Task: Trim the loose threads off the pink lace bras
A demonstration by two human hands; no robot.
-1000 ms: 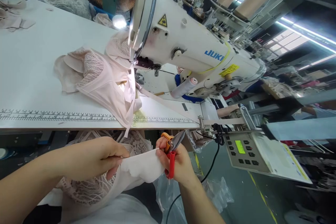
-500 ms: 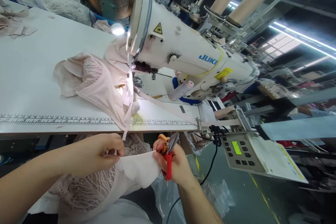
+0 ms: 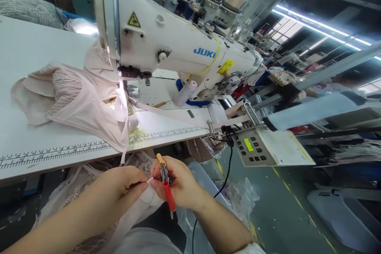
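1. Head view: pale fabric [image 3: 148,197] hangs over the lap below the table [image 3: 24,47], one bit of it pinched in the left hand [image 3: 125,186], thumb against finger.
2. Right hand [image 3: 177,184] is pinching right next to that, fingertips basically touching the left's, and it's also gripping scissors [image 3: 166,185].
3. Those sit just right of the pinch, long axis roughly away from the body, orange handle farther, red nearer. Can't tell where the blades point, tbh.

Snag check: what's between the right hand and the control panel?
In the head view, a black cable hangs between the right hand and the control panel; translucent plastic and green floor show behind. Exact depths can't be judged.
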